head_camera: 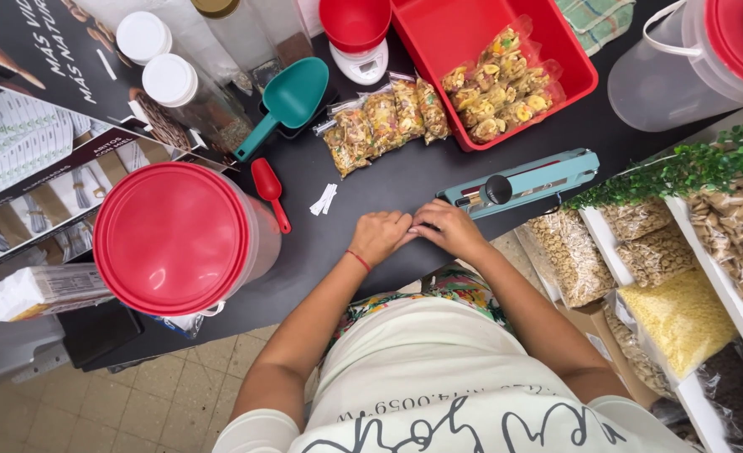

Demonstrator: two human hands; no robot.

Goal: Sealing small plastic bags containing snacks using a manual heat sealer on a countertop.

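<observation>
My left hand (378,236) and my right hand (447,228) rest together on the black counter (405,180), fingertips touching near its front edge. The fingers are curled around something small and pale between them; what it is stays hidden. A red string circles my left wrist. Just beyond my right hand lies a teal heat sealer (522,182) with a black knob. Several sealed clear bags of mixed snack (384,122) lie in a row farther back. More filled bags sit in a red tray (573,59).
A big clear tub with a red lid (173,237) stands left. A small red scoop (268,189), a teal scoop (286,101), white paper slips (324,199), a scale with a red bowl (356,38) and white-lidded jars (170,81) are behind. Shelves of bagged goods (682,268) fill the right.
</observation>
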